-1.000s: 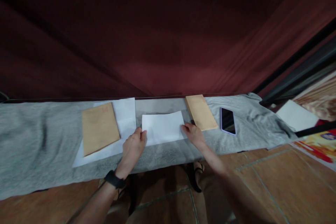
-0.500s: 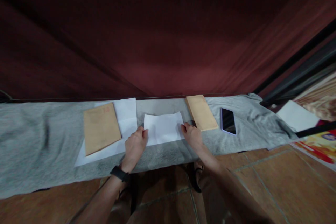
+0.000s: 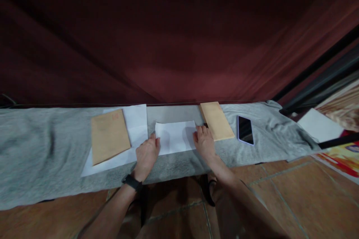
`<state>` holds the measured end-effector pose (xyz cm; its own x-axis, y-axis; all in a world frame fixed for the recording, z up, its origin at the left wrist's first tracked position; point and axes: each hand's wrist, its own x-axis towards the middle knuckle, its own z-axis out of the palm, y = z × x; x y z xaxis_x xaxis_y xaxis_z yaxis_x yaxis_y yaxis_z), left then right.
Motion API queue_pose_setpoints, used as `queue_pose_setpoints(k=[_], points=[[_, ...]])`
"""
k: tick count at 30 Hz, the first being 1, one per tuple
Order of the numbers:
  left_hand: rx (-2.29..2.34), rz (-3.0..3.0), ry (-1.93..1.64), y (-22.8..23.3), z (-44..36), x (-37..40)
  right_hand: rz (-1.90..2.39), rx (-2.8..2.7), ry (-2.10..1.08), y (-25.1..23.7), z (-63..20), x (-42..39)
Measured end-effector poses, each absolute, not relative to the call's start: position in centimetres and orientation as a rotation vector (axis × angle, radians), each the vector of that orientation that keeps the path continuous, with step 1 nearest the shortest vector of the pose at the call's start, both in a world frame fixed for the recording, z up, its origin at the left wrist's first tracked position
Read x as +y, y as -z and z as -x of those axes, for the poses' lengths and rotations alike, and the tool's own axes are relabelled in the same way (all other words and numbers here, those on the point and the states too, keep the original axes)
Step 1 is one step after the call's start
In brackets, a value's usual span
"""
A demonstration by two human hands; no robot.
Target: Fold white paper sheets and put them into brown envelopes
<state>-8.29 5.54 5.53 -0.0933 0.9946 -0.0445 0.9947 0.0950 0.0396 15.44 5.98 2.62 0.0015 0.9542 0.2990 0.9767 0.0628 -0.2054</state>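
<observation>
Saw a dark red curtain filling the far part of the view, with tiled floor on the near side. Found between them a grey cloth, spread in a long strip. Noted towards its left a large white paper, partly covered by a left brown envelope lying at a slight slant.

Found the white sheet lying on the cloth directly between the hands, with its long axis set side to side, from one hand across to the other. Saw a right brown envelope just beyond its right end.

Saw the left hand at the sheet's left short edge and the right hand at the opposite one — both touching, neither nearer. Noted both grips narrow, with thumbs and bent fingers closed on the edges; could not tell the pressure. Placed from the left grip, found the sheet to the right and slightly forward; from the right grip, to the left.

Noted lastly a phone right of the right brown envelope, apart from the hands, and a black watch on the left wrist.
</observation>
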Motion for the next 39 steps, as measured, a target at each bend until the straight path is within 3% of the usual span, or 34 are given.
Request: queue_pose_setpoints(k=[9, 19, 26, 30, 39], points=[[2.285, -2.096, 0.014, -5.6, 8.1, 5.4, 1.519, -2.16, -0.231, -0.5, -12.8, 5.4], [2.286, -2.112, -0.011, -6.4, 7.8, 5.3, 1.591, -2.283, -0.149, 0.1, -12.2, 4.8], [1.861, -2.441, -0.449, -4.5, 4.9, 5.7, 1.614, -2.3, -0.113, 0.0, -11.9, 4.7], [1.738, -2.497, -0.368, -2.0, 2.8, 5.8, 1.599, -2.325, -0.114, 0.0, -12.0, 4.7], [1.943, -2.432, -0.315, -0.1, 1.7, 6.5, 1.661, -2.305, -0.045, 0.4, -12.8, 5.5]])
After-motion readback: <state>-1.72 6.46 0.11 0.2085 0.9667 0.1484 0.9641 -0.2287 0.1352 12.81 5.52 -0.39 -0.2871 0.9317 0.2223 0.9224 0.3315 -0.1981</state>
